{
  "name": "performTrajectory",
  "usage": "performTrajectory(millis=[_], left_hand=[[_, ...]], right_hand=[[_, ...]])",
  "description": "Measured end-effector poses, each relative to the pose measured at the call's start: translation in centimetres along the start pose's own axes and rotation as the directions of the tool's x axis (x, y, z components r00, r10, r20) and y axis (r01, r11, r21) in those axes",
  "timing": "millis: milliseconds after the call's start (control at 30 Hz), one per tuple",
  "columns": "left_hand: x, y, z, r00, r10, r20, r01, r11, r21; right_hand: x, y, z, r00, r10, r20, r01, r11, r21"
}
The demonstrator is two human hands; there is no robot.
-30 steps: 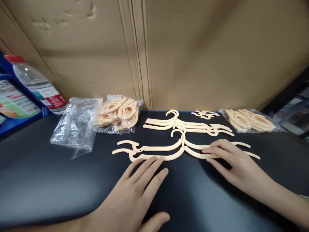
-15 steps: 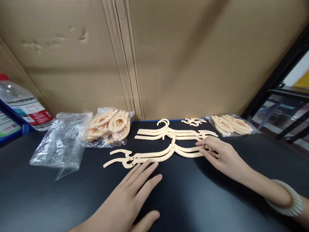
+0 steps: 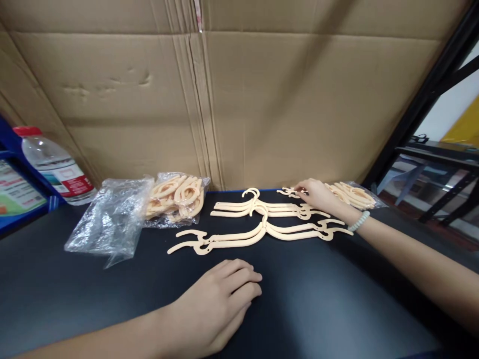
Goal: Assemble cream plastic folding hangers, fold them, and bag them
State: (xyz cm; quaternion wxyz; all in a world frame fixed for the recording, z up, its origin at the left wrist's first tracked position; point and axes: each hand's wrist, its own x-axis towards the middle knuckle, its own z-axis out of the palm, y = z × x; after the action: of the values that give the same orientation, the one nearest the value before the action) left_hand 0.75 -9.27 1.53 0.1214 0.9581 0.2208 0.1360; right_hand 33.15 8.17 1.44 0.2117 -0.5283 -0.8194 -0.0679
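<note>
Cream plastic hangers lie on a black table (image 3: 318,309). The nearer pair of hangers (image 3: 258,235) sits mid-table, and a stack of hangers (image 3: 262,208) lies just behind it. My right hand (image 3: 316,194) reaches to the back edge, its fingertips touching small cream hanger pieces (image 3: 288,191). A pale beaded bracelet (image 3: 358,221) circles that wrist. My left hand (image 3: 220,299) rests palm down on the table in front of the hangers, fingers loosely curled, holding nothing.
A clear bag of cream hanger parts (image 3: 175,197) and an empty crumpled plastic bag (image 3: 108,219) lie at the left. Another bag of parts (image 3: 354,195) is at the back right. A water bottle (image 3: 54,167) lies in a blue bin. Cardboard (image 3: 239,99) walls the back.
My right hand left the nearer hangers and moved back to the small pieces at the rear. My left hand drew back from the hangers and curled its fingers.
</note>
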Motion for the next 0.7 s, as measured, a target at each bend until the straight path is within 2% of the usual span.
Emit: performTrajectory(millis=[167,367,567,700], left_hand=[[1.5,0.4,0.9,1.0,0.012,-0.019,-0.01,0.995,0.103],[1.7,-0.4,0.9,0.996,-0.017,-0.087,0.014,0.999,-0.039],[1.6,-0.4,0.7,0.996,-0.017,-0.088,0.007,0.994,-0.11],[1.6,-0.5,0.8,0.999,-0.03,-0.043,0.026,0.996,-0.09]], right_hand=[[1.1,1.0,0.8,0.998,-0.048,0.032,0.049,0.998,-0.03],[0.4,1.7,1.5,0.995,-0.087,0.044,0.089,0.995,-0.047],[0.2,1.9,2.6,0.993,-0.104,0.05,0.106,0.994,-0.038],[0.3,1.9,2.7,0.99,-0.126,0.057,0.127,0.991,-0.03]])
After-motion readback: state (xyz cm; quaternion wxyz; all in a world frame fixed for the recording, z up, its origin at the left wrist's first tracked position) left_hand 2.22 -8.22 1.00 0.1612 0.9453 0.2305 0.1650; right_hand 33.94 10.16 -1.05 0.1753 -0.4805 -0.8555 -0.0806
